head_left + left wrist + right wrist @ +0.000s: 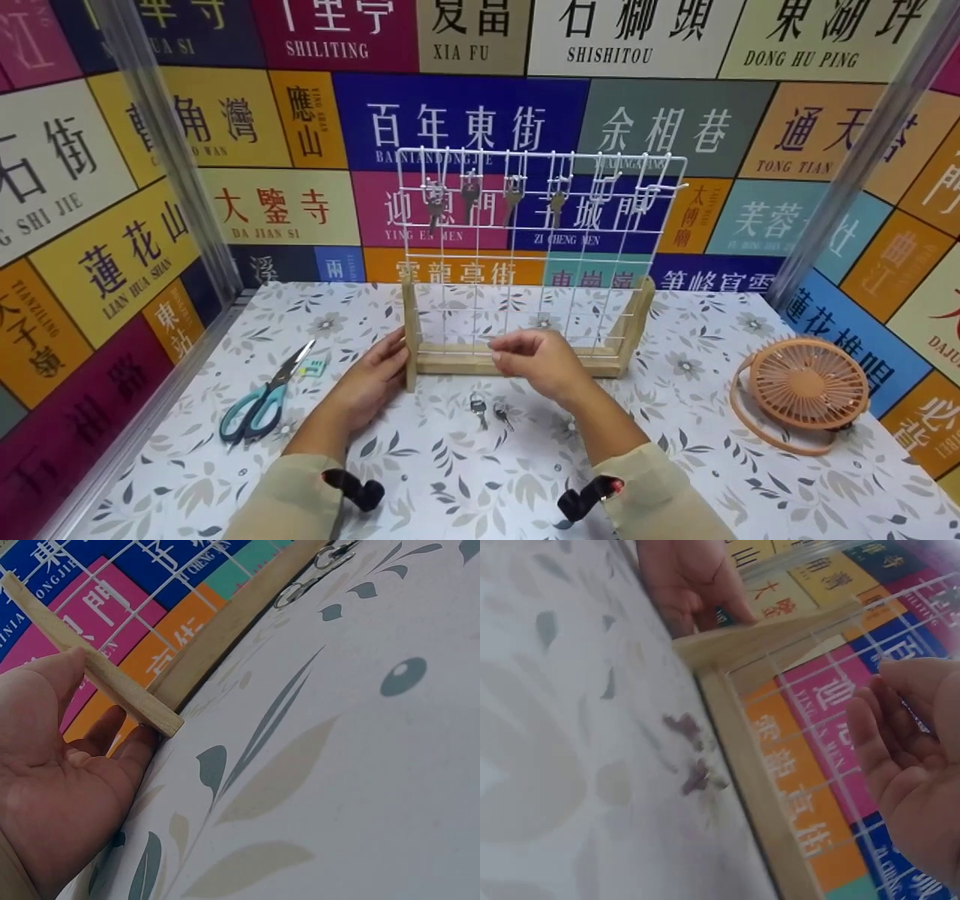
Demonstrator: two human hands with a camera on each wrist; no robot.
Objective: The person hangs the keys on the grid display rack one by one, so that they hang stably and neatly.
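A white wire grid rack [525, 256] stands upright in a wooden base [517, 365]. My left hand [373, 381] is at the base's left post; in the left wrist view the thumb and fingers of that hand [67, 757] grip the wooden post [112, 679] from both sides. In front of the grid's lower part, my right hand [541, 363] hovers with loosely bent fingers. The right wrist view shows nothing between the thumb and fingers of that hand [907, 757]. Two small sets of keys, one on the left [478, 411] and one on the right [502, 415], lie before the base.
Several keys, such as a dark key [471, 191], hang from hooks high on the grid. Teal-handled scissors [259, 409] and a small green-and-white item [313, 367] lie at the left. An orange fan [808, 384] stands at the right. Behind is a wall of colourful signs.
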